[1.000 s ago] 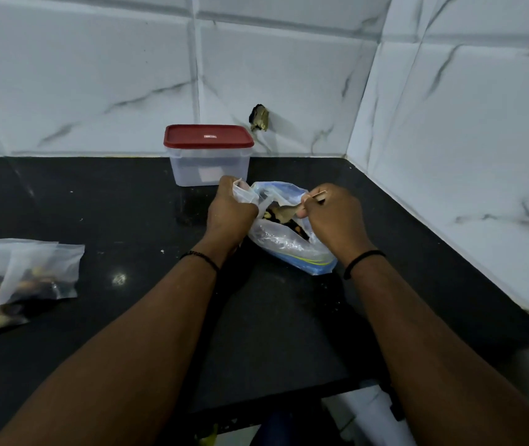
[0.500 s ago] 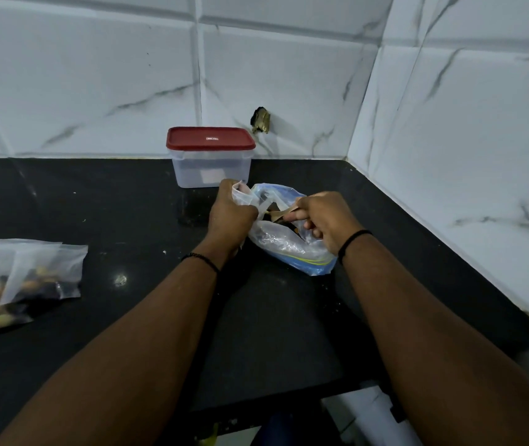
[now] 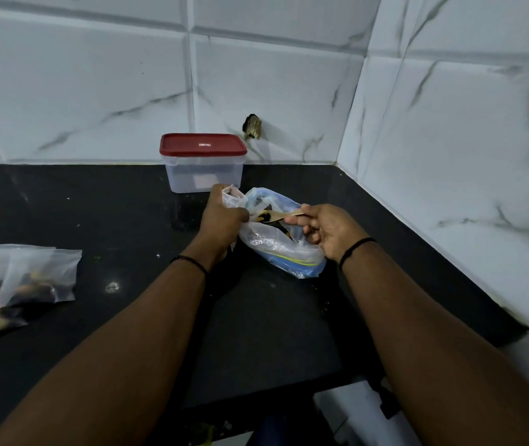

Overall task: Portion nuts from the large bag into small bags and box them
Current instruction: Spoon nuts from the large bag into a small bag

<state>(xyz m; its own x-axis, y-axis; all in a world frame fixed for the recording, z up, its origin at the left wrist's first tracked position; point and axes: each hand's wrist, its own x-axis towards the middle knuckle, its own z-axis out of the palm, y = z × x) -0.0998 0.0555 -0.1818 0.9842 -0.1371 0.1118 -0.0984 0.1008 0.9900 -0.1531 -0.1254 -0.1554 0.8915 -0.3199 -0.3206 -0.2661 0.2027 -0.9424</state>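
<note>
Head view: at frame centre I see the left hand (image 3: 224,217) gripping a small bag (image 3: 232,197) at its mouth, beside the open large bag (image 3: 284,249) on the black counter (image 3: 128,204). The right hand (image 3: 330,233) pinches a wooden spoon (image 3: 284,215) carrying nuts. Filled small bags (image 3: 22,284) lie at left; the lidded box (image 3: 203,162) stands behind. Risk, in my judgement: a slack small-bag mouth or tilted spoon would spill nuts onto the counter
</note>
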